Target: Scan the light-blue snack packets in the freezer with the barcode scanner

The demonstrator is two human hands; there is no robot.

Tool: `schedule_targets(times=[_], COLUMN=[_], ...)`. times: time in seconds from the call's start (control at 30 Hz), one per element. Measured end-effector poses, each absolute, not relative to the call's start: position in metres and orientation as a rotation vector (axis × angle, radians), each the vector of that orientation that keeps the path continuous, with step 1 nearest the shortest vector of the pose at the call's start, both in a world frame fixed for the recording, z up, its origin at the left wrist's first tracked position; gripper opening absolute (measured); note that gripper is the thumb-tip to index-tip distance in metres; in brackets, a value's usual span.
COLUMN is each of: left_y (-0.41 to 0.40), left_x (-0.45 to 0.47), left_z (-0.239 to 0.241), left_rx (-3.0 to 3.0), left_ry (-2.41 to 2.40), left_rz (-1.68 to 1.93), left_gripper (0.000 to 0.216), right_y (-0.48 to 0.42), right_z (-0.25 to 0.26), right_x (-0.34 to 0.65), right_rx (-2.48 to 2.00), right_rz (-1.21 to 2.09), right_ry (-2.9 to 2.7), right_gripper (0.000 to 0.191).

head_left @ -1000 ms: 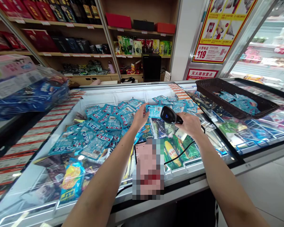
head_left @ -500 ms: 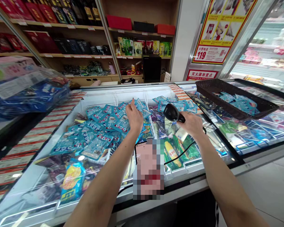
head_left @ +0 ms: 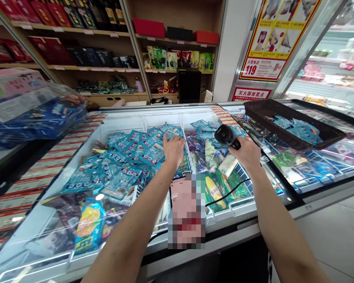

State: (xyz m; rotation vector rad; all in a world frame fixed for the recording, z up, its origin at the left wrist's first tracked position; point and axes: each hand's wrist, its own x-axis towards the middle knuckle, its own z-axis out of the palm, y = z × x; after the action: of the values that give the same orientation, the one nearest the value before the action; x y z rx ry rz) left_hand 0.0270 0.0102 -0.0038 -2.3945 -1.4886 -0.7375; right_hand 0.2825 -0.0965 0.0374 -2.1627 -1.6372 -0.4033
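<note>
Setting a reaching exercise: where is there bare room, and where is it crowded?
Free: between the left hand and black scanner, over purple bags; also floor right of the right forearm. Crowded: blue packets heaped beside the left hand.

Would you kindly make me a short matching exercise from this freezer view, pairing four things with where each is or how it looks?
Things:
1. Black scanner
2. Left hand
3. Brown basket
4. Phone

Places or states:
A. Shows a pinkish screen
B. Contains some blue packets
C. Held in the right hand
D. Over the pile of blue packets

Pairs: 1-C, 2-D, 3-B, 4-A
</note>
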Motion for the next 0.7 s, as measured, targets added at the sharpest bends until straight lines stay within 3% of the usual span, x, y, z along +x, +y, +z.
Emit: schedule_targets(times=[0.7], left_y=[0.012], left_x=[0.037], left_z=[0.001], left_rx=[-2.596], left_ry=[-1.069], left_rz=[-0.593], left_gripper=[0.037], right_y=[-0.094], right_z=[0.050], right_x=[0.294], right_rx=[-2.018], right_rz=[-0.453], right_ry=[-1.873], right_gripper=[0.036])
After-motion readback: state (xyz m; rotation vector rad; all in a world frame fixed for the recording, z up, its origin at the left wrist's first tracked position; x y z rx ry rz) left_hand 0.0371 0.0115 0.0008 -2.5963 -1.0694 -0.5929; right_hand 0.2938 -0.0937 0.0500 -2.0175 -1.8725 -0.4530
